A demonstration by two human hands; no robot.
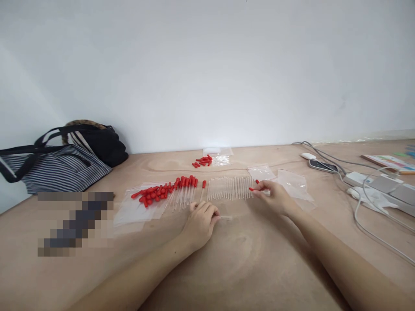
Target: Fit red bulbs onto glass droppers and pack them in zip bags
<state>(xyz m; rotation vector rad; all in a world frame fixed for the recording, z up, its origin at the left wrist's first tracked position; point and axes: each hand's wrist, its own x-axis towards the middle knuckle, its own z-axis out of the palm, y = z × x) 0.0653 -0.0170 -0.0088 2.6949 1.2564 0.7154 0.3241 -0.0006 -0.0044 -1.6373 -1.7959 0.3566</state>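
My left hand [202,222] is closed around a thin clear glass dropper tube [226,217], whose end sticks out to the right. My right hand [272,195] pinches a small red rubber bulb [251,189] between thumb and fingertips. A second red bulb [257,182] shows just beyond those fingers. Between and beyond my hands lies a row of bare glass tubes [228,188], side by side. Left of them, a pile of red-bulbed droppers [157,193] rests partly on clear plastic bags [129,211]. One dropper with a red bulb [204,184] lies apart from that pile.
Loose red bulbs [202,162] and a clear bag [222,157] lie near the wall. Plastic bags [293,183] are at right. Further right are a power strip [372,181], cables, a black device [322,166] and a colourful board [389,164]. A striped bag [68,168] stands left.
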